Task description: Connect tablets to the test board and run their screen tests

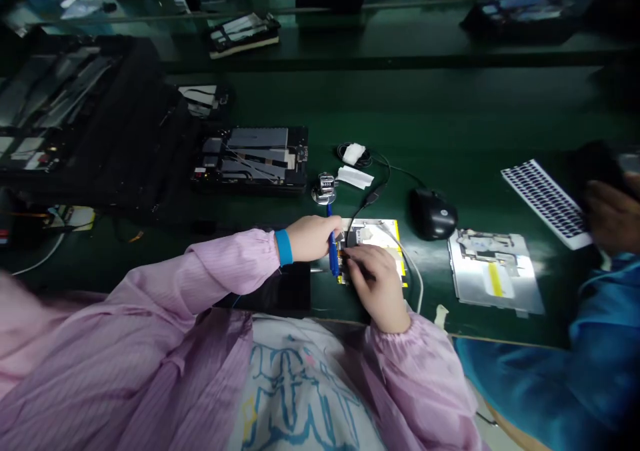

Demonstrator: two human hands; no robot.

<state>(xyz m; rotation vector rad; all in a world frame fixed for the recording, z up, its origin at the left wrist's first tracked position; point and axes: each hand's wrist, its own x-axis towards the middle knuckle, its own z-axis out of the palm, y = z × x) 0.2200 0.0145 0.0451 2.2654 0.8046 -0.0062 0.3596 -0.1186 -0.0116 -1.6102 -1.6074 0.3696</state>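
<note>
Left hand [313, 237] closed in a fist around a blue-handled tool [332, 251], w/ a blue wristband [284, 247] above it. Tool stands near upright, tip down at the work, a grip that seems meant for fine control. Right hand [375, 284] sits low over a small dark part [354, 239], fingers [363, 261] curled down on it, prob. pinning it so it won't slide under the tool. Can't tell if that hand is actually gripping or just pressing. Part lies on a yellow-edged sheet [385, 237], right between both hands and close to the person's body, likely for a steady, close-in reach. Both pink sleeves [225, 257] are gathered at the cuffs, well clear of the part.

Green counter [450, 111] carries the rest. Black pad [280, 291] sits just under the left wrist. Open tablet frame [253, 161] lies further out, w/ a small metal tally counter [325, 187] and white wipes [354, 153] near the tool, all within easy reach. Black mouse [433, 214] to the right, then a metal plate [493, 271] w/ a yellow strip. Far right, a co-worker's hand [610, 214] works over a white tray [547, 204] w/ rows of dark squares — blue sleeve [585, 344] close by.
</note>
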